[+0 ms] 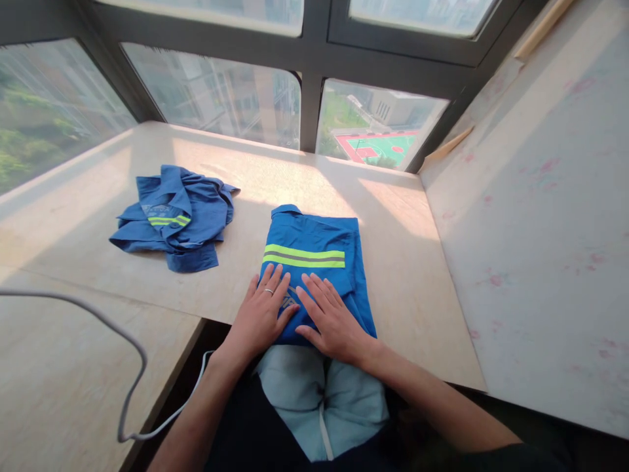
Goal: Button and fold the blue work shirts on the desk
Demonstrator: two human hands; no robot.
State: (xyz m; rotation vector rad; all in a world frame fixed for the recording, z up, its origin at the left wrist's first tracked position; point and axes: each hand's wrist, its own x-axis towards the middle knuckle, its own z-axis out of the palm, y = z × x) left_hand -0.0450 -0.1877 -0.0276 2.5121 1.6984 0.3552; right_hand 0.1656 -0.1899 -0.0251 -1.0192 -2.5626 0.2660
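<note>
A folded blue work jacket (pixel 314 229) lies on the pale board surface directly in front of me. Across it runs a yellow-green stripe with a grey middle, and grey lettering shows below, partly covered by my fingers. My left hand (pixel 263 305) rests flat on the jacket's near left part, fingers spread, a ring on one of them. Flat on the near right part lies my right hand (pixel 329 318), its fingers stretched out. Neither hand grips the cloth. Further left sits a crumpled blue garment (pixel 201 210) with a similar yellow-green stripe, apart from both hands.
Dark-framed windows (pixel 314 111) close off the far side of the pale board surface (pixel 393 262). A flower-patterned wall (pixel 540 229) stands on the right. At left, a white cable (pixel 140 354) loops over the board's edge beside a dark gap.
</note>
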